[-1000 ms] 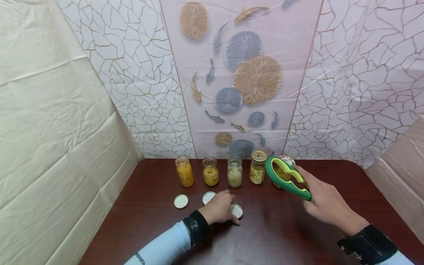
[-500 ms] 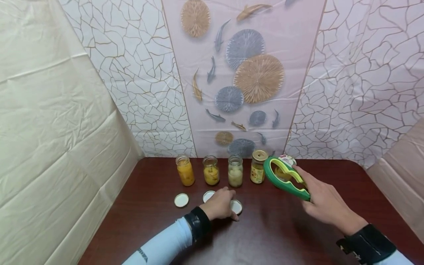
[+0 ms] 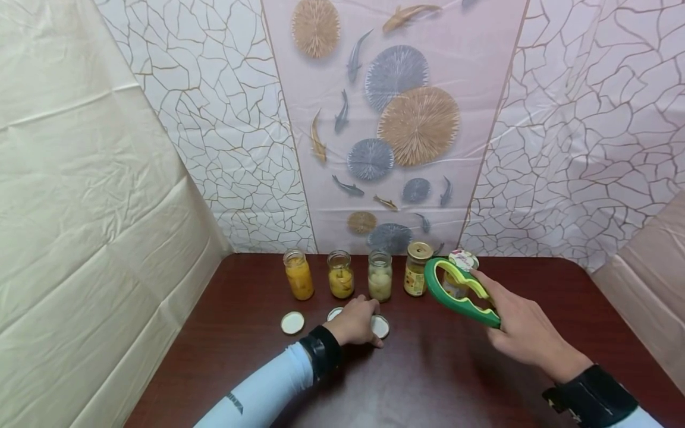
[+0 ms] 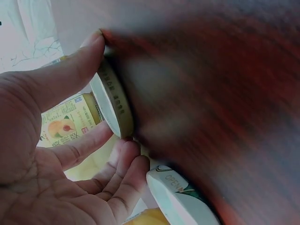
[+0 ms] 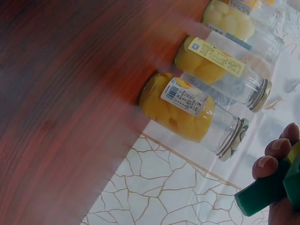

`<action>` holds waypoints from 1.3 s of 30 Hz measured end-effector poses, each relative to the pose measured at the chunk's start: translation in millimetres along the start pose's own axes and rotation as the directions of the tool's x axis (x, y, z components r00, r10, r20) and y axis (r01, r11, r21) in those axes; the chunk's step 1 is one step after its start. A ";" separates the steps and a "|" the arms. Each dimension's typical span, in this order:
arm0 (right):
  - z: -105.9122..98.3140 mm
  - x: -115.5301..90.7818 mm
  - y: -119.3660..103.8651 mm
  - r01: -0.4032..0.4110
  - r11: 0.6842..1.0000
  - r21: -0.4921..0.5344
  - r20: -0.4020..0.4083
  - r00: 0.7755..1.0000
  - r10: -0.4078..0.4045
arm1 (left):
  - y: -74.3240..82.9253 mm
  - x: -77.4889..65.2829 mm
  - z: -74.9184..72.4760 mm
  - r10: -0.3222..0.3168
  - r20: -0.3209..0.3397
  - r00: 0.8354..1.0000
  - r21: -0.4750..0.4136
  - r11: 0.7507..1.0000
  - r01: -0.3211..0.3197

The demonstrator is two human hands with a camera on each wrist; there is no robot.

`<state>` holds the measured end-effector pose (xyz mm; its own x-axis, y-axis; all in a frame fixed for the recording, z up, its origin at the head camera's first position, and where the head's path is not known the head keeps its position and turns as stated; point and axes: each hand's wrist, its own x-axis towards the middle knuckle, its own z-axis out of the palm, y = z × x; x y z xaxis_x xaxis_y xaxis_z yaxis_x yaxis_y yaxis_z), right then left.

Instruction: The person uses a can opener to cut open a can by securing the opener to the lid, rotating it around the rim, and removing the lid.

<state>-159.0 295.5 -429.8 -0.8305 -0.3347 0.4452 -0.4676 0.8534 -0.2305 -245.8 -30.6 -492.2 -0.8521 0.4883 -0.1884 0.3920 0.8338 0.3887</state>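
Note:
My left hand (image 3: 353,322) pinches a jar lid (image 3: 380,327) by its edge, thumb on one side and fingers on the other. The lid lies inner side up on the table; its gold rim (image 4: 117,101) shows in the left wrist view. A second upturned lid (image 3: 334,313) is partly hidden behind that hand. My right hand (image 3: 527,324) grips a green jar opener (image 3: 436,288) by its handle end. The opener's loop is raised in front of a lidded fruit jar (image 5: 180,108) with a patterned lid. Another capped jar (image 3: 415,276) stands just left of it.
Three uncapped jars stand in the back row: one of orange fruit (image 3: 299,279), one of yellow pieces (image 3: 341,282) and one of pale round fruit (image 3: 380,282). A third upturned lid (image 3: 292,323) lies at the left. A patterned cloth (image 3: 374,196) hangs behind the dark table (image 3: 428,380).
My left hand has slid the lid away from me, toward the jars and beside the second lid. The jar opener has dipped slightly, uncovering more of the patterned jar lid.

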 end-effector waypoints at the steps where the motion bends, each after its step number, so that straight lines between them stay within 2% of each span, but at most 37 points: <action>1: -0.1 0.0 -0.4 0.002 1.000 0.000 -0.002 1.000 -0.002 | -0.1 0.4 -0.1 -0.002 -0.002 1.000 -0.006 1.000 0.002; 15: -1.8 -0.9 -1.8 0.025 1.000 -0.007 -0.028 0.999 -0.025 | 1.6 -2.9 2.2 -0.032 -0.046 0.998 0.030 0.999 0.033; 20: -3.0 0.0 0.3 -0.008 1.000 -0.020 -0.026 1.000 0.008 | 0.9 -9.5 2.2 -0.033 -0.078 0.996 -0.009 0.999 0.033; 24: -6.3 1.1 2.7 -0.038 0.999 -0.036 -0.013 0.999 0.038 | 0.0 -20.0 2.5 -0.008 -0.142 0.990 -0.060 0.998 0.000; 29: -9.5 2.8 5.6 -0.055 0.998 -0.021 0.002 0.998 0.055 | 0.6 -40.6 1.8 0.038 -0.237 0.971 -0.089 0.994 -0.060; 34: -13.1 2.1 7.4 -0.054 0.998 -0.014 -0.006 0.999 0.054 | 0.2 -61.3 1.0 0.040 -0.264 0.964 -0.109 0.992 -0.071; 39: -10.5 3.1 7.9 -0.047 0.999 -0.010 -0.018 0.999 0.047 | 2.5 -69.9 -0.3 0.034 -0.270 0.962 -0.133 0.989 -0.072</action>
<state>-162.0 305.4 -421.1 -0.8459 -0.2872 0.4493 -0.4250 0.8721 -0.2426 -185.4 -62.8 -477.8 -0.9003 0.4288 0.0751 0.4028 0.7550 0.5175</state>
